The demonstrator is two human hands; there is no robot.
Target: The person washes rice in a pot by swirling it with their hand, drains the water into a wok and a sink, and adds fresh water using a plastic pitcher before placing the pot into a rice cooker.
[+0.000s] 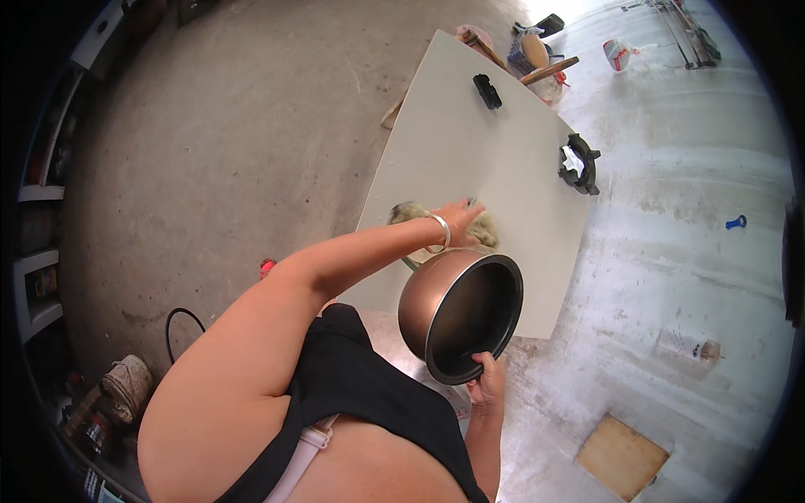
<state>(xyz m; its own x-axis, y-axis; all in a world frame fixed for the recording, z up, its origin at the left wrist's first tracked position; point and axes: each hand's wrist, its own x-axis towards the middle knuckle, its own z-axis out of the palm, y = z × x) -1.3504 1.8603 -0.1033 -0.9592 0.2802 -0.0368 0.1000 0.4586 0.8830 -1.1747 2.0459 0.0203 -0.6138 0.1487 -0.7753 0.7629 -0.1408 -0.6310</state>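
My left hand [462, 220], with a silver bangle at the wrist, is on a crumpled greenish-beige cloth [485, 229] lying on the pale tabletop [503, 163]. Part of the cloth bulges between the thumb and fingers. In my right hand [488, 380] is a rice-cooker inner pot [418, 302], copper-coloured outside and black inside. The thumb lies inside the rim and the fingers behind it. The pot is tilted on its side, its mouth facing right, near the table's front edge. No contents can be seen in it. The pot and my forearm partly hide the cloth.
A black ring-shaped pot stand [588, 165] with white paper in it sits at the table's right edge. A small black object [487, 92] lies farther back. Wooden chair parts [548, 71] and a basket stand behind the table. A tan square board [622, 457] is at lower right, a dirty bucket [126, 386] at left.
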